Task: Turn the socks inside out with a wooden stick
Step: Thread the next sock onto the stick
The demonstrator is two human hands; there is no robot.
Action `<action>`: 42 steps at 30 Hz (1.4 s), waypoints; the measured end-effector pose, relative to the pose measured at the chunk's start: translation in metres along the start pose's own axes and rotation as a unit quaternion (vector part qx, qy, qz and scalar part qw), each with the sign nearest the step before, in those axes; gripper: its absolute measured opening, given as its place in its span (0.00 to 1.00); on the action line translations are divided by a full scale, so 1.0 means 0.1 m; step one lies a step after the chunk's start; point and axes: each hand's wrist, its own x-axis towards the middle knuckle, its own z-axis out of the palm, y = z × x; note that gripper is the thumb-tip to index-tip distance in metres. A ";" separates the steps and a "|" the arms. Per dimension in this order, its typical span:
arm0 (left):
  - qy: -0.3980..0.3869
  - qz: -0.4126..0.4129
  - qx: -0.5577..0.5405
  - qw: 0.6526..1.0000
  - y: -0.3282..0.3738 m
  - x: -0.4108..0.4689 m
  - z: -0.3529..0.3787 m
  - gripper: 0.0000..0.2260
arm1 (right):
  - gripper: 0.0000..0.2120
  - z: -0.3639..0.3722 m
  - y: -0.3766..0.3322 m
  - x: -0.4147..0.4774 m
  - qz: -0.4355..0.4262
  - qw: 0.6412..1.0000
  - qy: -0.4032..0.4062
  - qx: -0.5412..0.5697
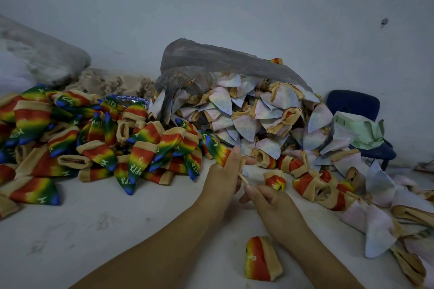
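Observation:
My left hand (223,176) grips a rainbow sock (217,149) whose blue tip points up and to the left. A thin wooden stick (244,180) runs from that sock's lower end into my right hand (270,199), which pinches the stick's near end. A heap of rainbow socks (94,138) with tan cuffs lies to the left. To the right, a pile of pale inside-out socks (258,115) spills from a clear plastic bag (223,58). One rainbow sock (261,258) lies alone near my right forearm.
Several half-turned red and tan socks (312,183) lie at the right on the white surface (94,230). A blue chair (357,105) holding a green paper item stands at the far right. A grey sack (42,54) leans on the wall at the back left.

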 end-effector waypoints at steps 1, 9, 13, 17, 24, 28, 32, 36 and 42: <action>-0.006 0.013 -0.001 1.000 0.00 -0.01 0.00 0.20 | 0.16 -0.01 0.01 0.00 0.006 1.000 -0.001 0.008; 0.022 -0.006 -0.134 0.991 0.01 0.01 0.00 0.13 | 0.17 0.00 0.05 0.02 0.032 0.999 0.009 0.010; -0.007 -0.073 -0.308 0.949 0.03 0.04 -0.09 0.15 | 0.16 0.05 0.07 0.04 0.037 0.999 0.005 -0.035; -0.007 -0.128 -0.370 0.920 0.05 0.05 -0.12 0.14 | 0.17 0.04 0.06 0.05 0.050 0.998 0.013 -0.029; 0.052 -0.121 -0.269 0.954 -0.01 0.11 -0.09 0.21 | 0.17 0.04 0.04 0.05 0.061 0.997 0.024 -0.026; 0.096 -0.068 -0.114 0.986 -0.06 0.12 -0.13 0.11 | 0.17 0.04 0.05 0.03 0.056 0.998 0.006 -0.039; 0.135 -0.028 0.019 0.990 -0.06 0.11 -0.15 0.32 | 0.15 0.02 0.06 0.03 0.047 0.997 -0.002 -0.056; 0.153 0.032 0.023 0.987 -0.05 0.08 -0.15 0.22 | 0.15 -0.03 0.08 0.02 0.038 0.996 0.012 -0.074; 0.167 0.041 0.009 0.985 -0.05 0.08 -0.12 0.25 | 0.16 -0.04 0.06 0.00 0.029 0.993 0.078 -0.085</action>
